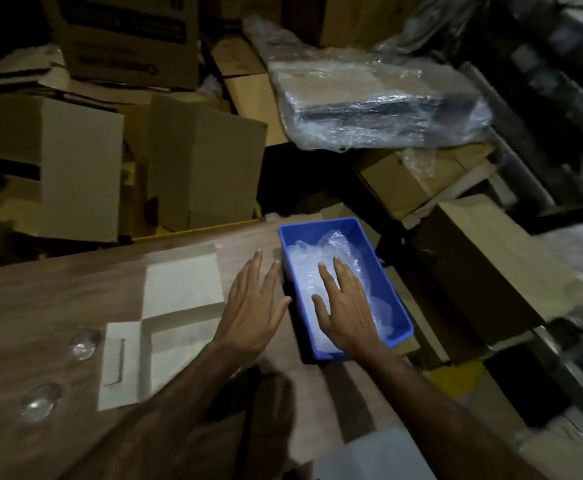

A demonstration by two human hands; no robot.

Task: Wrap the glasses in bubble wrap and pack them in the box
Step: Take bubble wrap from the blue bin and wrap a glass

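Cartons crowd behind the bench (58,306), where the right hand (345,306) lies flat, released, on bubble wrap (304,268) in the blue bin (392,299), left hand (252,303) open beside it; two glasses (83,344) wait unwrapped, so next fetch wrap.

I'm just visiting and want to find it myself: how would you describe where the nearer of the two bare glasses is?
Start at the wooden table and go to its left side, left of the flat white box. Two clear glasses sit there; the nearer glass is the one closest to the person, below the farther glass. Unlike the bubble wrap in the blue bin, it is unwrapped.
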